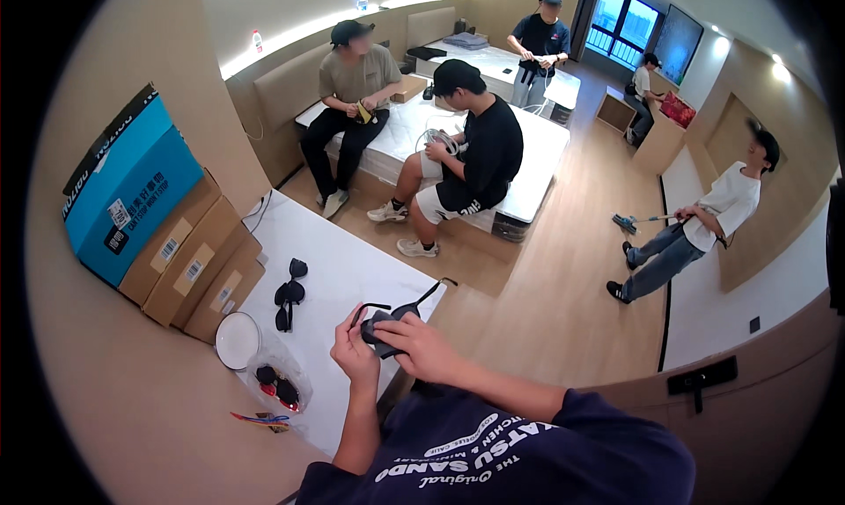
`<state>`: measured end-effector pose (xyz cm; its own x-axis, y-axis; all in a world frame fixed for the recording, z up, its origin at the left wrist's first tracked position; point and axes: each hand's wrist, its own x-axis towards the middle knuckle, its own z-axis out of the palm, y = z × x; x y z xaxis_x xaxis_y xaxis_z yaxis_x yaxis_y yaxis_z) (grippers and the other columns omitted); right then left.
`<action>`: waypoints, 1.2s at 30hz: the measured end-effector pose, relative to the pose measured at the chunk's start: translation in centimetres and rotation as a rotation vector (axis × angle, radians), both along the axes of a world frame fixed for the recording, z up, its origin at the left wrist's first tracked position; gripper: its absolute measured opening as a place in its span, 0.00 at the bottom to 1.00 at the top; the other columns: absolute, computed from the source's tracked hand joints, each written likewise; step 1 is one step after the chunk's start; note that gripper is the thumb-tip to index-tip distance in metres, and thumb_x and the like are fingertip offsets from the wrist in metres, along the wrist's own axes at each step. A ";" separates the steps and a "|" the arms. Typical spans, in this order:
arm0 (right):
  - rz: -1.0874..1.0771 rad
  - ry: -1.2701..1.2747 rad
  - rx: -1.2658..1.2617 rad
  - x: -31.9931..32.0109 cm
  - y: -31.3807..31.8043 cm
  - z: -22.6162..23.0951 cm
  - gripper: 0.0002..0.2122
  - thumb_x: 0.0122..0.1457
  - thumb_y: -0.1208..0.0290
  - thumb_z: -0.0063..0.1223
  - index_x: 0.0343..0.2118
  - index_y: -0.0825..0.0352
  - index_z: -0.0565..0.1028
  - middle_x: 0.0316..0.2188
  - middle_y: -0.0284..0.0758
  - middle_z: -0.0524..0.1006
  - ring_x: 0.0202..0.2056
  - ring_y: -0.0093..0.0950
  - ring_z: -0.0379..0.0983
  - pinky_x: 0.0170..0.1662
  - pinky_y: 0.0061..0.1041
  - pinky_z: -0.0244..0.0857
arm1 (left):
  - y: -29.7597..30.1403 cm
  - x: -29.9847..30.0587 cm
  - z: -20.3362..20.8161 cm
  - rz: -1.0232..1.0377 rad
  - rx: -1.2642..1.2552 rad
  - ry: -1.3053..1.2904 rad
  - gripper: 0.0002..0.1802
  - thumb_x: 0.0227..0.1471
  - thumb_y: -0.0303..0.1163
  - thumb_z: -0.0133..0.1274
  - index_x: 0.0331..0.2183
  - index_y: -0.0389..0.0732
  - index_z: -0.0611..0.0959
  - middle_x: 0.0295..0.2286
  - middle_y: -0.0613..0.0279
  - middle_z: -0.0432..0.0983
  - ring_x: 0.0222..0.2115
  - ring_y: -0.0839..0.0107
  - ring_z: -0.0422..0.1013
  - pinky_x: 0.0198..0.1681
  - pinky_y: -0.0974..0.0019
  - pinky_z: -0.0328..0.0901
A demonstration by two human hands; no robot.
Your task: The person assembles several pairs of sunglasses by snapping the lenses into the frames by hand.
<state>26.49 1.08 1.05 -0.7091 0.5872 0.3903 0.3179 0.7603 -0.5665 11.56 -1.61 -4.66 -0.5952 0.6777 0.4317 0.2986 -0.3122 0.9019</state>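
Note:
Both my hands are over the near edge of the white table, holding a pair of dark sunglasses (407,311) with its temples spread apart. My left hand (355,353) is closed on the frame near one lens. My right hand (424,350) presses a dark grey cloth (384,347) against that lens, its fingers bent over it. The fingertips under the cloth are hidden. To the left on the table lie more dark sunglasses (289,292) in a short row. Nearer to me, a clear plastic bag (295,373) holds further dark and red-trimmed sunglasses.
The white table (339,241) carries stacked brown cartons (198,263), a blue box (136,192) and a round white dish (238,340). Two people sit on a bed (528,166); another stands beyond it. At right, one person holds a long-handled tool (651,218); another sits farther back.

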 end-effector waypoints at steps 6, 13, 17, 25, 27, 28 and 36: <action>-0.045 -0.019 0.098 -1.1 0.6 0.7 0.23 0.43 0.78 0.56 0.47 0.66 0.73 0.49 0.33 0.72 0.42 0.35 0.67 0.43 0.30 0.69 | 0.1 0.3 0.3 -0.065 -0.029 0.004 0.13 0.61 0.25 0.41 0.39 0.27 0.78 0.38 0.49 0.80 0.37 0.66 0.77 0.44 0.67 0.69; -0.013 -0.018 -0.010 -1.5 0.3 1.3 0.21 0.42 0.80 0.55 0.44 0.65 0.75 0.46 0.33 0.74 0.40 0.36 0.68 0.43 0.32 0.69 | 0.3 -0.6 -0.3 -0.032 -0.003 -0.192 0.12 0.62 0.27 0.41 0.36 0.28 0.77 0.37 0.48 0.80 0.37 0.65 0.76 0.45 0.65 0.69; 0.016 -0.032 0.015 -1.2 1.2 0.9 0.20 0.43 0.78 0.54 0.44 0.65 0.74 0.45 0.32 0.74 0.43 0.33 0.68 0.42 0.31 0.71 | 0.7 -0.9 -0.2 -0.045 0.012 -0.204 0.12 0.61 0.25 0.41 0.36 0.28 0.77 0.37 0.48 0.80 0.37 0.66 0.76 0.45 0.66 0.69; -0.097 -0.030 0.040 -2.5 2.4 1.3 0.18 0.44 0.79 0.52 0.42 0.66 0.76 0.43 0.34 0.75 0.42 0.38 0.69 0.41 0.33 0.71 | 1.2 -0.9 1.6 -0.145 -0.120 -0.126 0.11 0.62 0.26 0.44 0.36 0.28 0.78 0.39 0.50 0.80 0.39 0.69 0.75 0.47 0.68 0.67; -0.082 -0.016 0.053 -3.0 2.0 1.1 0.18 0.44 0.79 0.53 0.43 0.67 0.75 0.44 0.34 0.75 0.41 0.38 0.69 0.41 0.34 0.71 | 1.1 -1.2 0.9 -0.052 -0.140 -0.166 0.12 0.62 0.27 0.43 0.36 0.28 0.78 0.38 0.50 0.80 0.39 0.69 0.75 0.47 0.67 0.67; -0.028 -0.019 0.009 -2.9 1.7 1.5 0.19 0.44 0.79 0.52 0.44 0.66 0.75 0.45 0.34 0.75 0.42 0.38 0.68 0.43 0.33 0.70 | 1.2 -1.3 0.6 -0.038 -0.071 -0.229 0.13 0.63 0.29 0.43 0.35 0.29 0.78 0.38 0.50 0.80 0.38 0.68 0.75 0.47 0.67 0.68; -0.055 -0.068 0.033 -1.8 1.5 1.4 0.18 0.45 0.78 0.51 0.43 0.67 0.75 0.45 0.35 0.75 0.42 0.38 0.68 0.44 0.34 0.69 | 0.7 0.5 0.2 -0.084 -0.076 -0.124 0.12 0.62 0.26 0.40 0.35 0.29 0.77 0.37 0.49 0.80 0.37 0.68 0.75 0.45 0.67 0.68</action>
<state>24.70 2.55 2.43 -0.7019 0.6133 0.3622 0.3961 0.7587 -0.5172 12.02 -0.94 -4.49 -0.5809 0.7551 0.3041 0.1596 -0.2607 0.9521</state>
